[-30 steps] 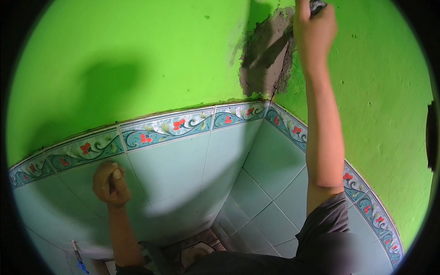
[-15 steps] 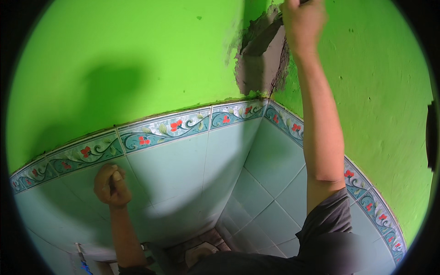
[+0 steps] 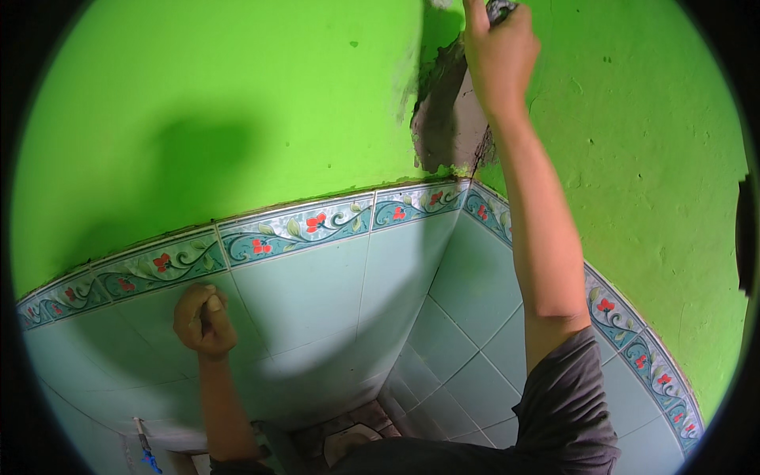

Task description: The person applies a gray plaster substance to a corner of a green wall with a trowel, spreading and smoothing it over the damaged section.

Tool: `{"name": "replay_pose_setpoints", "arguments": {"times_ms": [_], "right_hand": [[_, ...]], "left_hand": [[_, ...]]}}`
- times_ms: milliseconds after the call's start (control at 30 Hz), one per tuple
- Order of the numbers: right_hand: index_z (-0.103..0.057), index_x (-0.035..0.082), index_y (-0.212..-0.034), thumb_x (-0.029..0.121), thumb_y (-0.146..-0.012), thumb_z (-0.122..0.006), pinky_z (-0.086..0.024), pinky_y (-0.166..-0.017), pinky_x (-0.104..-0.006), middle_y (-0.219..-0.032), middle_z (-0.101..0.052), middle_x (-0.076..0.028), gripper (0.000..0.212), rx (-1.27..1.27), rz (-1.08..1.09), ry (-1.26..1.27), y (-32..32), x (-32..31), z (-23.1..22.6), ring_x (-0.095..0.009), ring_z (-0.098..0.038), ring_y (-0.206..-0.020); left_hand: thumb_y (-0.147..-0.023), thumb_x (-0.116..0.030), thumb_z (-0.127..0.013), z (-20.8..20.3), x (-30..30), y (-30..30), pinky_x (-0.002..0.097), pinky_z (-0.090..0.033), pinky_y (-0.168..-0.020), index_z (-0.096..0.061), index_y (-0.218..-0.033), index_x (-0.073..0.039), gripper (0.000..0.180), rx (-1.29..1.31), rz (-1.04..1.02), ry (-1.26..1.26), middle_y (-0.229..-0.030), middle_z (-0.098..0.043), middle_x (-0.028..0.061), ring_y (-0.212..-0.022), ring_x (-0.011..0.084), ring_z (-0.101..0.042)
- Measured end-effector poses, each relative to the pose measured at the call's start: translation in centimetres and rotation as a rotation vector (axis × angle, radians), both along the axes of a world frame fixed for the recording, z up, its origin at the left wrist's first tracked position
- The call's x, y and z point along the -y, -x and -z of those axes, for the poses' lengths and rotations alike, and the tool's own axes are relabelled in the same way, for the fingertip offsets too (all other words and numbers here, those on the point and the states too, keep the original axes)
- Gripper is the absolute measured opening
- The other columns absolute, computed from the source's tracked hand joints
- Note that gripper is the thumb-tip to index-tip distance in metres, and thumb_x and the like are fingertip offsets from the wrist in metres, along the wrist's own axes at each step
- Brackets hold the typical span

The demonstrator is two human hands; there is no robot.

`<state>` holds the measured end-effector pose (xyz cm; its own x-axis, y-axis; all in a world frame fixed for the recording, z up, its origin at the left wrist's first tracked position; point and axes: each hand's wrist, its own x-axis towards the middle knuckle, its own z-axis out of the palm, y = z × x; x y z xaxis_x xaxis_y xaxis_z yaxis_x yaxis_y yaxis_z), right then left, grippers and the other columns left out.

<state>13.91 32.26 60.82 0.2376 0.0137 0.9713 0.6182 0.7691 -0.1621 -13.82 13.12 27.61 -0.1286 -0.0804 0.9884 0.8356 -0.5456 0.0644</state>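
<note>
My right hand (image 3: 505, 59) is raised to the top of the view near the wall corner, its fingers wrapped around the dark, grey-smeared handle of a tool (image 3: 500, 11). The tool's working end is not visible. Just to its left and below is a rough patch of grey-brown mortar (image 3: 440, 131) on the green wall, partly hidden by the hand. Lower left, my left hand (image 3: 204, 321) hovers in front of the tiles with fingers curled and the thumb pressed against them. Whatever may be inside that curl is hidden.
Pale green tiles (image 3: 305, 293) cover the lower walls, topped by a flowered border (image 3: 273, 231). Above them stand bright green walls (image 3: 317, 95) meeting at the corner. Low down are a toilet (image 3: 348, 439) and a pipe with a blue part (image 3: 146, 451).
My right hand has shifted slightly left and down, and more of the tool's handle shows. My left hand stays curled, a little further right in view. The view itself has shifted slightly.
</note>
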Motion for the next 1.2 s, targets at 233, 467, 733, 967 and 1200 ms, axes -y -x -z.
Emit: {"name": "replay_pose_setpoints", "arguments": {"times_ms": [233, 467, 733, 967, 1200], "right_hand": [[-0.053, -0.006, -0.084, 0.044, -0.092, -0.066, -0.042, -0.051, -0.0394, -0.067, -0.055, -0.013, 0.051, -0.157, 0.057, -0.261, -1.3, -1.7, -6.4, -0.019, -0.050, -0.056], [-0.055, -0.001, -0.078, 0.044, -0.091, -0.066, -0.043, -0.050, -0.0361, -0.060, -0.055, -0.007, 0.049, -0.265, -0.243, -0.184, -6.4, 0.1, -9.0, -0.016, -0.052, -0.053], [-0.056, 0.003, -0.079, 0.051, -0.088, -0.067, -0.045, -0.047, -0.0319, -0.062, -0.059, -0.006, 0.050, -0.392, -0.475, 0.043, -8.9, -0.3, -5.9, -0.015, -0.055, -0.051], [-0.054, 0.008, -0.087, 0.045, -0.098, -0.056, -0.040, -0.043, -0.0242, -0.065, -0.059, -0.003, 0.038, -0.225, -1.018, 0.281, -5.4, 4.3, 5.7, -0.008, -0.042, -0.043], [-0.050, 0.006, -0.093, 0.039, -0.103, -0.047, -0.044, -0.042, -0.0285, -0.072, -0.057, -0.009, 0.034, -0.096, -1.362, 0.557, -1.7, 8.2, 15.8, -0.012, -0.043, -0.043]], "left_hand": [[-0.093, -0.003, -0.053, -0.1, -0.1, 0.1, 0.0259, -0.043, -0.046, -0.056, -0.105, 0.003, 0.013, -0.014, 0.024, 0.011, -0.088, -0.061, 0.0145, -0.055, 0.0149, -0.053], [-0.094, -0.003, -0.052, 0.0, -0.1, -0.2, 0.0276, -0.040, -0.047, -0.056, -0.104, 0.003, 0.012, 0.013, -0.005, 0.026, -0.081, -0.058, 0.0129, -0.056, 0.0146, -0.050], [-0.091, -0.003, -0.055, 0.0, 0.4, 0.5, 0.0255, -0.044, -0.048, -0.059, -0.101, 0.004, 0.012, 0.009, -0.011, 0.039, -0.077, -0.060, 0.0121, -0.055, 0.0144, -0.055], [-0.092, -0.004, -0.058, -1.0, 1.7, 0.2, 0.0257, -0.046, -0.054, -0.058, -0.103, 0.004, 0.013, 0.095, 0.057, 0.149, -0.074, -0.060, 0.0090, -0.059, 0.0140, -0.056], [-0.096, -0.003, -0.054, 0.4, 9.0, -2.3, 0.0262, -0.045, -0.055, -0.055, -0.105, 0.002, 0.010, 0.398, 0.170, 0.296, -0.072, -0.057, 0.0063, -0.059, 0.0122, -0.052]]}}
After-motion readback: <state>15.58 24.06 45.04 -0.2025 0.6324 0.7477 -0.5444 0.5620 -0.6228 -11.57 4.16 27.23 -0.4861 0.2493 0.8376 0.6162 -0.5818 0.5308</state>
